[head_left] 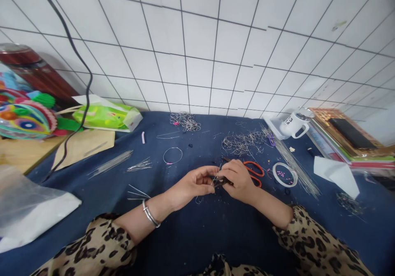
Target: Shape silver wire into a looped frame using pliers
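Leopard-print sleeves (pixel 108 237) lie closest, reaching in from both lower corners over the blue-covered surface (pixel 191 235). Between them, near the middle, the left hand (pixel 202 181) pinches a thin wire (pixel 213 179) with its thumb and fingers, and the right hand (pixel 237 179) is wrapped around dark pliers (pixel 224 181). Each grip is closed on its piece; fingers cover much of the pliers, so whether their jaws bite the wire I cannot tell.

Crowding the right hand is a pair of orange-handled scissors (pixel 255 170), partly hidden behind it. Farther right come a round white dish (pixel 296 178) holding pink beads and a long bundle of straight wires (pixel 298 167). Past the hands lie a large wire tangle (pixel 242 143), a smaller tangle (pixel 187 123) and a wire loop (pixel 173 148). Cut wires (pixel 138 192) sit just beside the left wrist, by its silver bracelet (pixel 149 214).

At the right, a white mug (pixel 294 124) stands next to stacked books (pixel 327 138). At the left, a black cable (pixel 72 41) hangs across a green packet (pixel 106 115), near a colourful toy (pixel 24 115) and a plastic bag (pixel 33 210).
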Action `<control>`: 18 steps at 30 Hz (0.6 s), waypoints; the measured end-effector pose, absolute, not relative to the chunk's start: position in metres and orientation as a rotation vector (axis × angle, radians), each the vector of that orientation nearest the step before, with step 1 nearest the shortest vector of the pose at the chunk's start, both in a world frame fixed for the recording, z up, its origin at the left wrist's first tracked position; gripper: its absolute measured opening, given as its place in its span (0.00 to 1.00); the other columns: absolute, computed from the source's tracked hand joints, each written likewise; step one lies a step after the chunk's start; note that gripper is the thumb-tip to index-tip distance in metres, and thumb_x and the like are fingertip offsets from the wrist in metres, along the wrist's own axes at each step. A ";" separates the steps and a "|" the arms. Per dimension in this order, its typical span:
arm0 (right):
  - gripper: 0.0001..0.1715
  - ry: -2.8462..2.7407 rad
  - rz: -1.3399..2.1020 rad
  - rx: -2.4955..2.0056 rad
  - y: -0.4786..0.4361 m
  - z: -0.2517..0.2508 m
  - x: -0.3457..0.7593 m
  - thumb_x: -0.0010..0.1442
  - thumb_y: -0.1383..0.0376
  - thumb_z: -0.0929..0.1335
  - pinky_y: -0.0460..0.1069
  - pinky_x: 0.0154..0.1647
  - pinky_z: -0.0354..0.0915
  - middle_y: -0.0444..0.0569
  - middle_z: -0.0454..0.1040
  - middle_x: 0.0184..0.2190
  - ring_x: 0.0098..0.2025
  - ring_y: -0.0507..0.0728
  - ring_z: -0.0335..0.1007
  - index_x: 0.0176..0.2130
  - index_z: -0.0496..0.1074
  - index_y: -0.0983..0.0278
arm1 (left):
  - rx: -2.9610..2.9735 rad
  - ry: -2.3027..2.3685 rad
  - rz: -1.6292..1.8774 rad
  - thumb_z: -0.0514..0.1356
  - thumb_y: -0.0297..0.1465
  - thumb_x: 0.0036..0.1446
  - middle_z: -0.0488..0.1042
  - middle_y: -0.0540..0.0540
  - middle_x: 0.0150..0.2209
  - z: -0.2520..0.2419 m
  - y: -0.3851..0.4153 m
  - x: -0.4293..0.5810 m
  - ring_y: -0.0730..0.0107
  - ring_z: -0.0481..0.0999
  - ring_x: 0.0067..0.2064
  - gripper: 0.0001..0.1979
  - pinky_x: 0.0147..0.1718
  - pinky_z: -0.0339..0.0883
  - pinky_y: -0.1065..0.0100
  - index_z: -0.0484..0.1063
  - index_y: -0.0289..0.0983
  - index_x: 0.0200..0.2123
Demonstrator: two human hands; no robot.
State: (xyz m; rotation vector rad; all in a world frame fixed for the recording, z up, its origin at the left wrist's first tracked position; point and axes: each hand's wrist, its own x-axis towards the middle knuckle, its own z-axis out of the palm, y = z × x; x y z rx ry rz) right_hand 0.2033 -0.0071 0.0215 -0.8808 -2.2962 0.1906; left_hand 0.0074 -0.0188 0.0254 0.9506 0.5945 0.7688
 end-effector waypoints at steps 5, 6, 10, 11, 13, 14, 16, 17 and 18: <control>0.10 -2.227 0.330 -0.920 -0.006 0.024 0.204 0.52 0.72 0.64 0.52 0.38 0.58 0.48 0.69 0.32 0.36 0.55 0.63 0.36 0.69 0.62 | 1.007 0.656 0.804 0.60 0.26 0.50 0.71 0.43 0.42 0.022 -0.018 0.007 0.74 0.71 0.32 0.14 0.37 0.64 0.65 0.69 0.35 0.43; 0.10 -2.213 0.355 -0.927 -0.006 0.025 0.204 0.52 0.72 0.64 0.52 0.39 0.59 0.48 0.69 0.32 0.36 0.55 0.63 0.36 0.69 0.62 | 1.016 0.685 0.814 0.59 0.27 0.51 0.71 0.43 0.40 0.022 -0.018 0.006 0.73 0.71 0.31 0.12 0.37 0.64 0.65 0.70 0.34 0.42; 0.09 -2.168 0.431 -0.950 -0.006 0.027 0.205 0.52 0.72 0.64 0.53 0.41 0.60 0.49 0.68 0.34 0.38 0.55 0.63 0.36 0.68 0.63 | 1.028 0.807 0.868 0.58 0.30 0.53 0.74 0.44 0.34 0.020 -0.017 0.006 0.72 0.72 0.30 0.10 0.35 0.64 0.67 0.71 0.33 0.39; 0.09 -2.155 0.446 -0.954 -0.006 0.027 0.205 0.52 0.71 0.64 0.53 0.41 0.60 0.49 0.68 0.34 0.38 0.55 0.64 0.36 0.68 0.63 | 1.029 0.825 0.879 0.57 0.31 0.54 0.74 0.44 0.34 0.020 -0.016 0.006 0.72 0.72 0.29 0.10 0.34 0.64 0.67 0.71 0.33 0.39; 0.08 -2.117 0.481 -0.965 -0.006 0.027 0.205 0.53 0.70 0.65 0.52 0.41 0.61 0.48 0.68 0.34 0.38 0.55 0.64 0.36 0.68 0.63 | 1.030 0.844 0.891 0.57 0.32 0.54 0.74 0.44 0.33 0.020 -0.016 0.006 0.72 0.72 0.28 0.10 0.33 0.64 0.68 0.71 0.32 0.38; 0.07 -2.093 0.499 -0.976 -0.006 0.028 0.205 0.54 0.69 0.65 0.52 0.41 0.61 0.48 0.67 0.33 0.38 0.55 0.64 0.36 0.68 0.63 | 1.029 0.846 0.892 0.57 0.33 0.54 0.74 0.43 0.33 0.020 -0.016 0.006 0.73 0.72 0.28 0.11 0.32 0.64 0.68 0.71 0.32 0.38; 0.06 -2.046 0.536 -1.011 -0.005 0.028 0.205 0.55 0.67 0.65 0.51 0.41 0.62 0.49 0.67 0.33 0.38 0.54 0.64 0.36 0.68 0.63 | 1.032 0.848 0.887 0.57 0.34 0.55 0.74 0.43 0.33 0.020 -0.015 0.007 0.73 0.72 0.27 0.11 0.32 0.65 0.68 0.71 0.32 0.37; 0.05 -2.029 0.553 -1.030 -0.005 0.028 0.205 0.55 0.67 0.65 0.51 0.41 0.62 0.49 0.67 0.33 0.38 0.54 0.64 0.35 0.69 0.63 | 1.037 0.849 0.884 0.57 0.34 0.55 0.74 0.44 0.33 0.019 -0.015 0.007 0.73 0.72 0.27 0.11 0.32 0.65 0.68 0.71 0.32 0.37; 0.05 -2.018 0.570 -1.047 -0.005 0.028 0.205 0.55 0.66 0.65 0.50 0.40 0.62 0.49 0.67 0.33 0.37 0.54 0.64 0.35 0.69 0.63 | 1.046 0.851 0.880 0.57 0.34 0.55 0.74 0.44 0.32 0.019 -0.015 0.006 0.73 0.72 0.27 0.11 0.32 0.65 0.68 0.72 0.32 0.37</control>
